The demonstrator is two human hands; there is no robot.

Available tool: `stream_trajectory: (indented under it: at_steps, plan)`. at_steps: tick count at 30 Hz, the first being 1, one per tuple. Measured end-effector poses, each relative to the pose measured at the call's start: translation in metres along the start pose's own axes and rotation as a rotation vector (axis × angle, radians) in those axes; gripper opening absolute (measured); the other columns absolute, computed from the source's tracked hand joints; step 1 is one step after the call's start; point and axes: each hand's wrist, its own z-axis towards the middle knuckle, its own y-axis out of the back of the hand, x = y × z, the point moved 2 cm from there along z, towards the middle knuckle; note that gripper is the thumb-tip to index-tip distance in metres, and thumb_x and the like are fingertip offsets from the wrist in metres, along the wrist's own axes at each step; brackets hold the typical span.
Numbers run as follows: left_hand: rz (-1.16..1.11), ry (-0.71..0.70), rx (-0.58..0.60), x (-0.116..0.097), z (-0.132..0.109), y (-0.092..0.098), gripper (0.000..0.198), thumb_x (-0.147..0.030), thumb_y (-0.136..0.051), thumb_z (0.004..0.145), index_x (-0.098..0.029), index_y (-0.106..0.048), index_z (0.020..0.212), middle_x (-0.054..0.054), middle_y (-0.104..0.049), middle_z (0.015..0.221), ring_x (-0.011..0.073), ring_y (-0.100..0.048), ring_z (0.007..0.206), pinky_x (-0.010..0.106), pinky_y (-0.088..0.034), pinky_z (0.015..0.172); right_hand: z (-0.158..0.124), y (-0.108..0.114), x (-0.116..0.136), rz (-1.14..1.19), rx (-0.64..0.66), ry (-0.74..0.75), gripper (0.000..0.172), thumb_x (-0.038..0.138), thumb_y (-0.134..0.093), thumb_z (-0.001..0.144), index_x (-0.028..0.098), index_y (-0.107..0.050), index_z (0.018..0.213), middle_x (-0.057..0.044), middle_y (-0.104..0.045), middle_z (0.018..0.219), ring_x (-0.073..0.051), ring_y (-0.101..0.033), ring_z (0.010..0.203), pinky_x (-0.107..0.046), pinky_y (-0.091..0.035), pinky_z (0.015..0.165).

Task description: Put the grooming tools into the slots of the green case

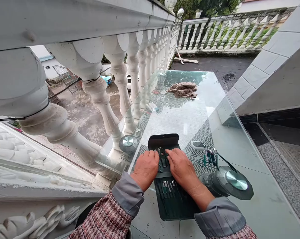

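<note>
A black manicure case [169, 212] lies unfolded on the glass table [179, 114], its top flap [163, 141] raised at the far end. My left hand [146, 167] is closed at the case's left side, fingers curled and thumb close to a nail clipper [160, 152] in the upper panel. On the other side, my right hand [182, 166] bends its fingers over the case's right edge, fingertips close to the same clipper. Small scissors [159, 168] show partly beside my left hand. Several slim metal tools [167, 187] sit in the lower panel's slots. My palms hide both case edges.
Right of the case, another pair of scissors [204, 161], nail clippers [210, 156] and a grey-and-white tool [198, 144] are on the table. Round metal-topped supports [128, 141] show through the glass. A crumpled brown cloth [182, 90] lies farther back. A white balustrade [120, 73] borders the left.
</note>
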Motion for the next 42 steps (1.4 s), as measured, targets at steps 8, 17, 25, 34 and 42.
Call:
stream_trajectory:
  at_steps: [8,17,25,34,42]
  plan:
    - [0.002,-0.026,-0.106,0.000,-0.001,0.003,0.037,-0.009,-0.042,0.090,-0.008,-0.041,0.127,0.008,-0.057,0.091,0.0196,-0.056,0.083,0.031,-0.045,0.068,0.007,0.001,0.000,0.465,0.069,-0.099,0.023,0.020,-0.035,0.081,0.021,-0.058,0.076,-0.002,-0.061,0.079,-0.016,-0.055,0.076,-0.030,-0.044,0.074]
    - [-0.042,-0.204,-0.078,-0.004,-0.002,0.003,0.015,-0.008,-0.045,0.087,-0.010,-0.057,0.095,0.009,-0.058,0.084,0.0207,-0.054,0.078,0.033,-0.045,0.065,0.010,-0.002,0.007,0.027,0.066,0.104,0.033,0.014,-0.040,0.085,0.024,-0.063,0.106,-0.005,-0.061,0.092,-0.018,-0.049,0.085,-0.029,-0.039,0.075]
    - [-0.032,-0.257,-0.064,-0.004,-0.003,0.000,0.015,-0.009,-0.044,0.087,-0.009,-0.058,0.093,0.010,-0.059,0.087,0.0212,-0.055,0.079,0.034,-0.045,0.064,0.010,-0.001,0.020,-0.261,0.208,0.230,0.023,0.017,-0.049,0.085,0.024,-0.063,0.103,-0.008,-0.057,0.097,-0.021,-0.044,0.086,-0.030,-0.037,0.071]
    - [-0.022,-0.269,-0.059,-0.005,-0.003,-0.001,0.015,-0.008,-0.044,0.087,-0.008,-0.056,0.096,0.010,-0.058,0.084,0.0219,-0.055,0.077,0.034,-0.044,0.063,0.008,-0.011,0.010,-0.096,0.053,0.126,0.034,0.011,-0.044,0.083,0.020,-0.063,0.109,-0.010,-0.057,0.103,-0.021,-0.045,0.090,-0.030,-0.040,0.074]
    - [-0.030,-0.279,-0.062,-0.004,-0.003,0.002,0.015,-0.007,-0.040,0.088,-0.010,-0.055,0.091,0.008,-0.056,0.079,0.0214,-0.054,0.075,0.033,-0.042,0.060,0.009,-0.014,0.003,0.054,-0.150,0.016,0.045,0.003,-0.034,0.076,0.018,-0.065,0.106,-0.010,-0.055,0.092,-0.021,-0.049,0.089,-0.037,-0.043,0.081]
